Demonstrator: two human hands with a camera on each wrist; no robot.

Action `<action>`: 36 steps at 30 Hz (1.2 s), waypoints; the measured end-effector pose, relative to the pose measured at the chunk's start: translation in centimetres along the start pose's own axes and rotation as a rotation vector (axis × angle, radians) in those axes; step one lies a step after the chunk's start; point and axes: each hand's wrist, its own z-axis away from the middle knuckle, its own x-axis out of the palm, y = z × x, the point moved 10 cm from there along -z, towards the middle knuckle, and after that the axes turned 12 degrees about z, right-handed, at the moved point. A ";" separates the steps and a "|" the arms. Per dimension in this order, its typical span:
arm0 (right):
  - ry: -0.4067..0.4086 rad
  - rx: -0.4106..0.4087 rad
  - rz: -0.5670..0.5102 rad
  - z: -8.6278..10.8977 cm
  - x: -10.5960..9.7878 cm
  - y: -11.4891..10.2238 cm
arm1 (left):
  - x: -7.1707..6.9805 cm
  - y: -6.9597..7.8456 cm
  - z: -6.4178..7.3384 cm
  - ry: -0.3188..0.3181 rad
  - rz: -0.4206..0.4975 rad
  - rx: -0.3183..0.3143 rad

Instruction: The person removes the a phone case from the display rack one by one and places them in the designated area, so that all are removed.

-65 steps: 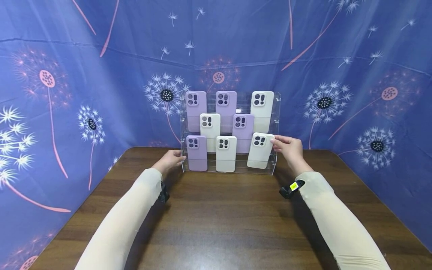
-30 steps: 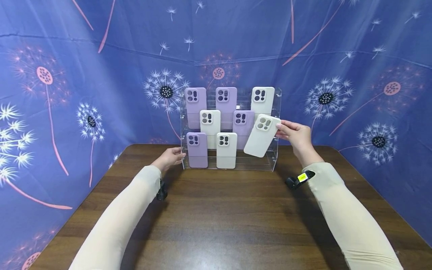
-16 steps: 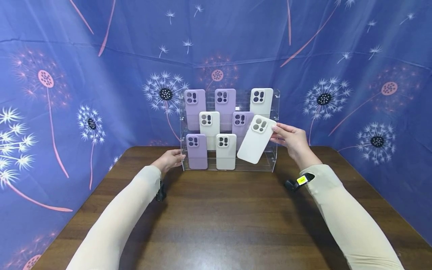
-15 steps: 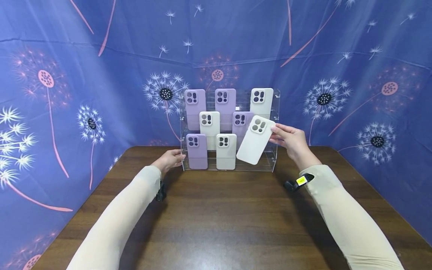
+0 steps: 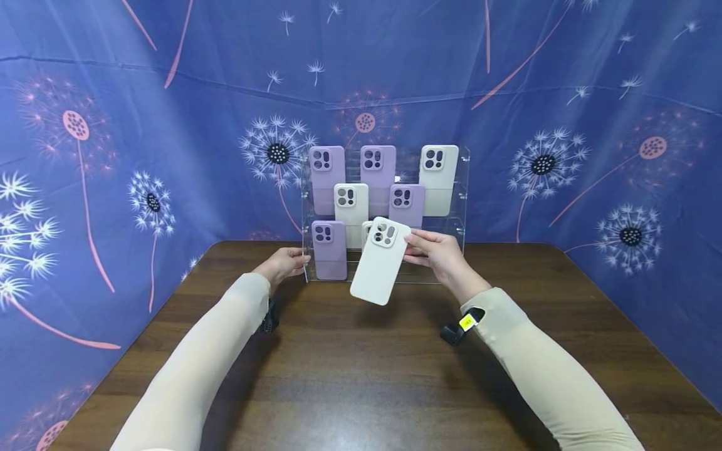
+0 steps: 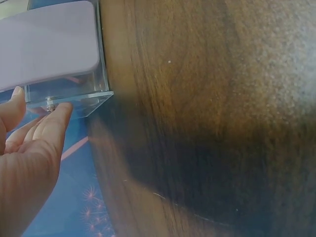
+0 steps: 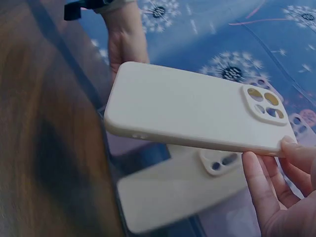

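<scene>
A white phone case (image 5: 379, 266), tilted, is pinched at its upper right edge by my right hand (image 5: 442, 254), thumb on its back and fingers behind. It hangs in front of the clear acrylic display stand (image 5: 403, 280), overlapping another white case (image 5: 365, 228) in the bottom row. In the right wrist view, the held case (image 7: 182, 106) shows its camera cutout beside my fingers. My left hand (image 5: 284, 264) rests with extended fingers on the stand's left side panel. The left wrist view has this hand (image 6: 34, 153) beside a purple case (image 6: 49, 42) in the stand.
The tiered stand holds purple cases and white ones, such as the white case (image 5: 439, 181) at top right and a purple case (image 5: 329, 250) at lower left. Under it is a brown wooden table (image 5: 361, 376). A blue dandelion-print cloth (image 5: 186, 125) hangs behind.
My right hand has lifted the white case out of the bottom right spot, then carried it leftward and forward of the stand. The left hand stays at the stand's side.
</scene>
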 end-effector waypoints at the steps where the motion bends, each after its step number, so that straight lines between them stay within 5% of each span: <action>1: -0.006 0.006 -0.005 0.0 0.5 0.2 | 0.0 0.0 0.0 0.004 0.006 -0.003; 11: -0.058 0.080 -0.008 -0.6 4.2 1.9 | -0.2 0.1 0.1 0.012 -0.002 -0.016; 14: -0.072 0.093 -0.026 -0.8 5.1 2.5 | -0.6 -0.4 -1.0 0.000 0.006 0.008; 17: -0.073 0.106 -0.031 -0.9 5.9 3.1 | -2.3 -2.4 -4.9 -0.058 0.051 0.065; 19: -0.073 0.119 -0.030 -1.1 6.4 3.6 | -2.7 -2.9 -5.7 -0.066 0.054 0.062; 21: -0.070 0.138 -0.023 -1.3 7.0 4.1 | -2.8 -2.8 -5.6 -0.053 0.031 0.049; 26: -0.078 0.190 0.018 -1.9 8.9 5.3 | -0.6 0.6 0.2 -0.013 -0.035 -0.013; 30: -0.076 0.236 0.038 -2.3 10.2 6.6 | 0.6 2.1 2.4 -0.037 -0.016 -0.017; 33: -0.079 0.263 0.048 -2.6 10.9 7.8 | 1.0 2.2 2.7 -0.030 -0.005 -0.021; 36: -0.089 0.277 0.062 -2.9 11.7 8.8 | 0.6 1.2 1.5 -0.010 0.005 -0.013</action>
